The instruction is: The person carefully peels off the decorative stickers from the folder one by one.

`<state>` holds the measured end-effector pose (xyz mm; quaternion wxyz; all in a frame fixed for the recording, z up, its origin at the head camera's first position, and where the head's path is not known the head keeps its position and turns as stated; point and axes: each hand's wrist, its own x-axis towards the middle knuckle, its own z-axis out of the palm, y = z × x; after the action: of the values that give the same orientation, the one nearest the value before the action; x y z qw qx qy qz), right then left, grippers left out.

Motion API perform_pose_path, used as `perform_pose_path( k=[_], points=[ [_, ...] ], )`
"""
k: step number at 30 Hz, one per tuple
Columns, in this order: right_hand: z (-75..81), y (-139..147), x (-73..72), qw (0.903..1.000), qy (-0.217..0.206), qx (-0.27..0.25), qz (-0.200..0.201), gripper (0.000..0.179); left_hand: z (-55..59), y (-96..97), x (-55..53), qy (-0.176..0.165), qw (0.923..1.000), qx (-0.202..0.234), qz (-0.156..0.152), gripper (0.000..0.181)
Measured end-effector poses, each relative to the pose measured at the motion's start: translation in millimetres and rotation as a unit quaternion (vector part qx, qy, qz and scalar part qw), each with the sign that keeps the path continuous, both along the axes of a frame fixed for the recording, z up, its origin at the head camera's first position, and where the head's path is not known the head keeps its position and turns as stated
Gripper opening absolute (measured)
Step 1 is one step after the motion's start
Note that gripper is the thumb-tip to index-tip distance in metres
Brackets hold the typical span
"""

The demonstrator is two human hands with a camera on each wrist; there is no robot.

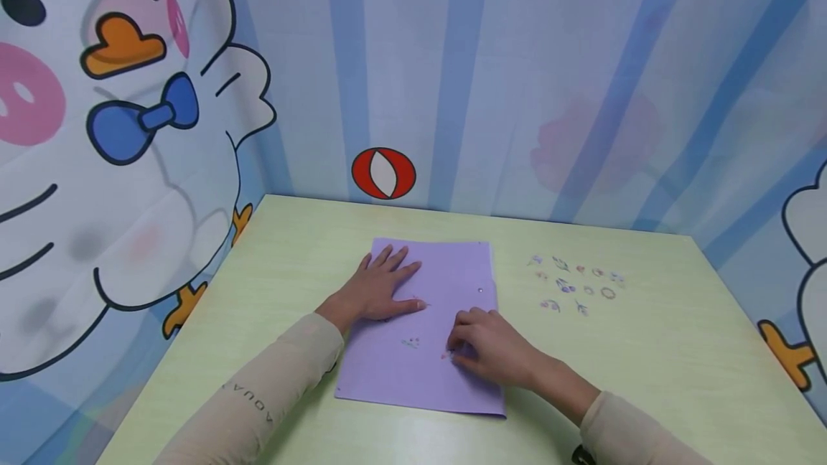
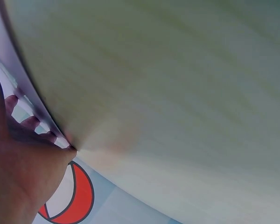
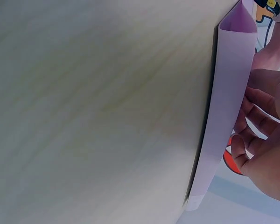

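Note:
A flat purple folded paper piece (image 1: 446, 271) lies on the table, and its side fold gapes at one end in the right wrist view. My left hand (image 1: 377, 289) rests on its upper left part with fingers spread. The left thumb tip lies over a small sticker (image 1: 428, 304). Thumb and curled fingertips of my right hand (image 1: 494, 346) pinch a tiny pink-and-blue sticker (image 1: 444, 356) low on the paper's right side. Another little flower-like sticker (image 1: 410, 342) lies on the paper between the hands. Both wrist views show the hands edge-on, with the fingertips partly hidden.
Right of the paper, several small clear-backed stickers (image 1: 567, 287) are spread on the pale wood-look table (image 1: 678, 350). A printed cartoon backdrop (image 1: 413, 77) hangs behind the table's back edge and along its sides.

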<state>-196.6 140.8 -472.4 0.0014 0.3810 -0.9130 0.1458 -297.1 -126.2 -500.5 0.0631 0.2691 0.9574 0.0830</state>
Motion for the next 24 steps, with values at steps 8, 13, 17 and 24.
perform_pose_path(
  k=[8, 13, 17, 24],
  points=[
    [-1.5, 0.1, -0.4, 1.0, 0.004, -0.003, 0.001, 0.009, -0.3, -0.1, -1.0, 0.0, 1.0, -0.001, -0.001, 0.091],
    [-2.7, -0.7, 0.1, 0.9999, 0.01, -0.002, -0.001, 0.008, 0.1, -0.1, -0.5, 0.0, 1.0, -0.001, 0.0, 0.091],
    [-2.0, -2.0, 2.4, 0.9999, 0.01, 0.001, -0.007, 0.008, 0.9, -0.1, 0.6, 0.002, 1.0, 0.004, -0.001, 0.09],
    [-1.2, -2.2, 3.3, 0.9999, -0.004, 0.002, -0.012, 0.01, 0.4, -0.3, 1.1, 0.0, 1.0, 0.008, -0.002, 0.09]
  ],
)
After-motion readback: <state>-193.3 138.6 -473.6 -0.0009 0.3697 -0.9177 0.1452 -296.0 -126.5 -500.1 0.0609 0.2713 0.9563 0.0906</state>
